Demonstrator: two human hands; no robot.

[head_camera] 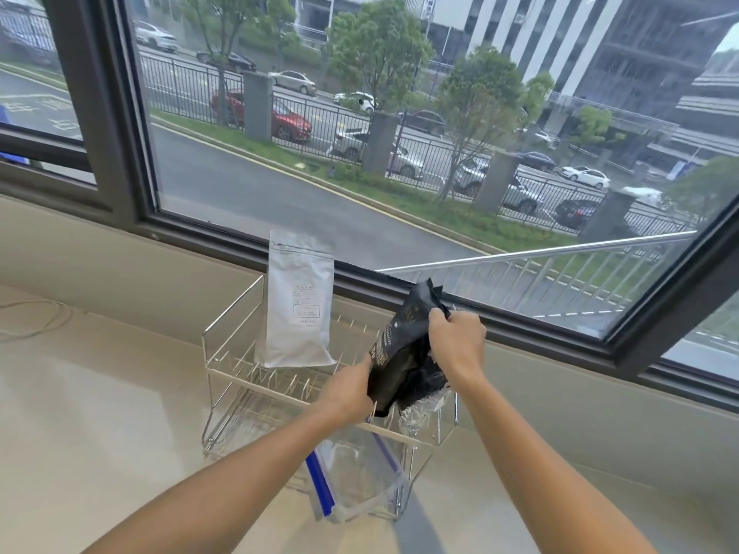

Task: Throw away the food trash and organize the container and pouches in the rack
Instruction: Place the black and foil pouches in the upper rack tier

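Forearms come in from the lower corners of the frame and meet near the centre. Low in the centre, nearest to the camera, a clear container (360, 477) with blue lid strips sits in the lower level of the wire rack (224, 353), tilted, probably so that it fits between the bars. Just above it the left hand (348, 389) presses against the lower left side of the black pouch (404, 361); its fingers are hidden behind the pouch, so I cannot tell how they close. A little higher and to the right, the right hand (456, 345) is clenched around the crumpled top of the same pouch, the fingers pinching the fold. I think the two hands hold it so in order to steer its bottom between the upright pins of the upper level. Under the pouch something shiny and crinkled, like foil (420, 409), lies on the rack; what it is I cannot say. Farther back, left of centre, a white pouch (298, 305) stands upright on the upper level, leaning toward the window (360, 201), which fills the upper half of the frame.
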